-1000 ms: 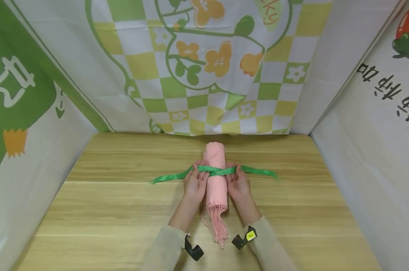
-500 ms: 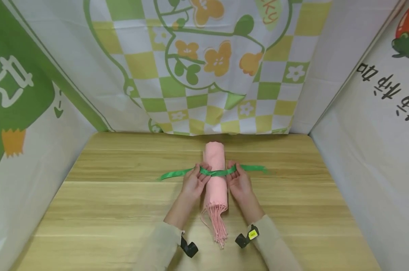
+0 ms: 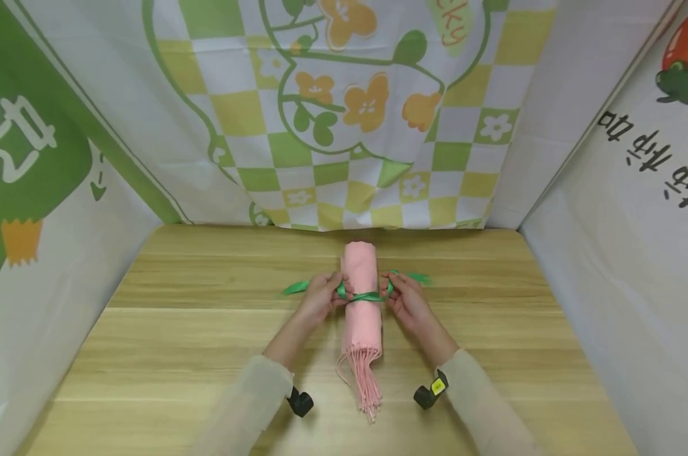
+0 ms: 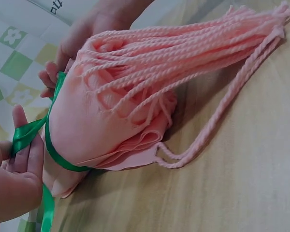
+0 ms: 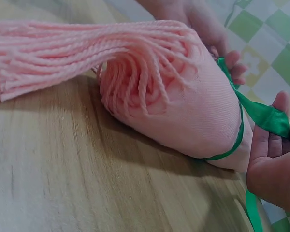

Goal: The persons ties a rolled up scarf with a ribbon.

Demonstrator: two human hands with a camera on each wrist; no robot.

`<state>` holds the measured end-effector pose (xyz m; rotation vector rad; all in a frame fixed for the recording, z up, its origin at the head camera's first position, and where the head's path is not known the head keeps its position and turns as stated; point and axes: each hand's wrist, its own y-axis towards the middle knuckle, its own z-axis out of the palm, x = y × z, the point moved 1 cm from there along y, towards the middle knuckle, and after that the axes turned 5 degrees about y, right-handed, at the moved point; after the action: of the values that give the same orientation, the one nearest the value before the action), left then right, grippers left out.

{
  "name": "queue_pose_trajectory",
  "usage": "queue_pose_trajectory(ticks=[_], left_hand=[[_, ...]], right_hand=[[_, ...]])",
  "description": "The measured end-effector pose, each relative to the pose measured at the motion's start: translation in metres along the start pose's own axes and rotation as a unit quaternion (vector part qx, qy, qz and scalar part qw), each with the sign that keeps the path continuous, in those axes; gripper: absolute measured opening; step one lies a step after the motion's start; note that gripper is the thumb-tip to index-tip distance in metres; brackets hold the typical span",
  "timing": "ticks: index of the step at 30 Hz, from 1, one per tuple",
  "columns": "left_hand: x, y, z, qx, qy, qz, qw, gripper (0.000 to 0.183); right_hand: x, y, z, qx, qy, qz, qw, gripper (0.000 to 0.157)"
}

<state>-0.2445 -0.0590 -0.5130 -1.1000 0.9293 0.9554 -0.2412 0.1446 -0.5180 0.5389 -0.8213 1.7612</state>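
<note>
A rolled pink scarf [image 3: 362,326] lies lengthwise on the table, its twisted fringe [image 3: 368,386] toward me. Round its middle runs a green ribbon [image 3: 366,296], crossed on top. On the left side my left hand [image 3: 319,297] pinches one part of the ribbon between thumb and fingers; in the left wrist view that hand [image 4: 17,179] has the ribbon end hanging below it. Opposite, my right hand [image 3: 407,301] pinches the other part, its tail trailing off to the right. The right wrist view shows the ribbon snug against the scarf, with the right hand [image 5: 275,164] close beside the roll.
The wooden table [image 3: 178,354] spreads out on both sides of the scarf. A checked, flower-printed cloth [image 3: 372,158] hangs at the table's back edge, and printed white panels [image 3: 606,253] stand at left and right. Small black cameras [image 3: 300,402] are strapped to both wrists.
Both forearms have swung outward and the fingers have closed more on the ribbon. The loop looks tighter on the scarf, and the ribbon tails beyond the hands look shorter.
</note>
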Motion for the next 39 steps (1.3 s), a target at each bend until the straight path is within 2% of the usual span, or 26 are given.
queue_pose_trajectory(ticks=[5, 10, 13, 17, 20, 24, 31, 35, 39], left_hand=[[-0.008, 0.002, 0.001, 0.016, 0.056, 0.024, 0.9980, 0.027], [-0.011, 0.002, 0.003, 0.020, 0.081, 0.030, 0.9961, 0.026], [-0.012, 0.001, 0.002, 0.022, 0.085, 0.038, 0.9954, 0.027], [-0.013, 0.001, 0.002, 0.041, 0.099, 0.053, 0.9929, 0.028], [-0.015, 0.001, 0.003, 0.056, 0.116, 0.061, 0.9898, 0.031], [-0.017, 0.002, 0.003, 0.069, 0.146, 0.071, 0.9843, 0.034], [-0.017, 0.003, 0.007, 0.110, 0.189, 0.071, 0.9732, 0.038], [-0.018, 0.004, 0.008, 0.124, 0.198, 0.074, 0.9694, 0.037], [-0.019, 0.004, 0.007, 0.148, 0.198, 0.093, 0.9644, 0.033]], right_hand=[[0.002, 0.002, 0.003, 0.022, -0.060, -0.013, 0.998, 0.030], [0.002, 0.004, 0.004, 0.035, -0.090, -0.019, 0.995, 0.036], [0.001, 0.006, 0.005, 0.042, -0.092, -0.024, 0.995, 0.032], [0.001, 0.007, 0.006, 0.043, -0.103, -0.029, 0.993, 0.029], [0.001, 0.007, 0.006, 0.047, -0.134, -0.035, 0.989, 0.036], [0.003, 0.007, 0.009, 0.058, -0.193, -0.054, 0.978, 0.045], [0.004, 0.007, 0.015, 0.095, -0.307, -0.071, 0.944, 0.049], [0.003, 0.008, 0.016, 0.119, -0.345, -0.074, 0.928, 0.049], [0.003, 0.009, 0.016, 0.138, -0.359, -0.072, 0.920, 0.048]])
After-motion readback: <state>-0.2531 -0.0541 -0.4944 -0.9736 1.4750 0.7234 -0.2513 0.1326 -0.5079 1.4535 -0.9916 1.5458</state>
